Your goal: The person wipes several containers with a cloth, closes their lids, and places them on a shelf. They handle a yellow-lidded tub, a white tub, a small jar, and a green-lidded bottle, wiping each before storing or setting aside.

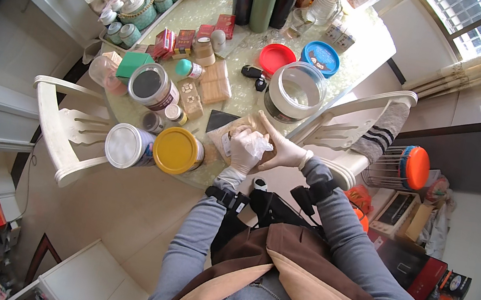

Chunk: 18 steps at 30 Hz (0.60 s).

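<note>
Both of my hands are gloved in white and meet at the table's near edge around a clear plastic bag [224,138] with pale beige contents. My left hand [244,152] is closed on the bag's crumpled top, its fingers bunched together. My right hand [283,150] grips the bag's right side, thumb and fingers around it. The bag's lower part is partly hidden behind the hands. A dark flat piece [218,122] lies beside the bag. Just beyond my right hand stands a clear round tub [302,87] without a lid.
A yellow-lidded can [178,151] and a white-lidded can [129,146] stand left of my hands. Farther off are a red lid [277,59], a blue lid [320,59], black keys [252,72] and several tall flasks [265,5]. White chairs [76,126] flank the table.
</note>
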Tool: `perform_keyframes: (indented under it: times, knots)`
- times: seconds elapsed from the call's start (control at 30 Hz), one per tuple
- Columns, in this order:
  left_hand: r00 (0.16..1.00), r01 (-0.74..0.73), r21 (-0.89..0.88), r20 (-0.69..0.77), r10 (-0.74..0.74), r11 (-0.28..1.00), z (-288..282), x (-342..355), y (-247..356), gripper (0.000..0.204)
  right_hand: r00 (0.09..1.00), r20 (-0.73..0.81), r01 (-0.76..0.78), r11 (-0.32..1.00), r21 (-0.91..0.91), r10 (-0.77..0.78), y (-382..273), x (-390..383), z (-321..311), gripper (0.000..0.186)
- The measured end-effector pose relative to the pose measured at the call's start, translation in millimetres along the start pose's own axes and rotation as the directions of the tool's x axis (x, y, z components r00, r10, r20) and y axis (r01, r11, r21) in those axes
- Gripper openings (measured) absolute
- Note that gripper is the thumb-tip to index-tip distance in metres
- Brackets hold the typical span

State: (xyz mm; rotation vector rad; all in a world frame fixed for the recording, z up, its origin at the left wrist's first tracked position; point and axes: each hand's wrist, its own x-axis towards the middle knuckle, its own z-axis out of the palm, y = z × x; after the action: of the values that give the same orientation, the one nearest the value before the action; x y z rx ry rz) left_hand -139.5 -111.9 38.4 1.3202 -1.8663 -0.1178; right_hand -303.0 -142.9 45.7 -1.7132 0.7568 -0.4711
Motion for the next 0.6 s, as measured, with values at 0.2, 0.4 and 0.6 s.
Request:
perform_keyframes:
  times: [0.2,0.4,0.6]
  knots:
    - [0.999,-0.026,-0.032,0.023,0.026,0.999,0,0,-2,0.015,0.995,-0.020,0.078,0.919,-0.388,-0.093,11,12,8,0.104]
    - [0.974,-0.087,0.013,0.209,0.083,0.996,-2,2,-6,0.021,0.973,-0.229,-0.008,0.987,-0.161,-0.029,38,18,29,0.070]
    - [0.945,0.019,-0.137,0.325,0.027,0.990,-8,5,-13,0.021,0.975,-0.055,0.131,0.761,-0.635,-0.214,-13,0,-13,0.068]
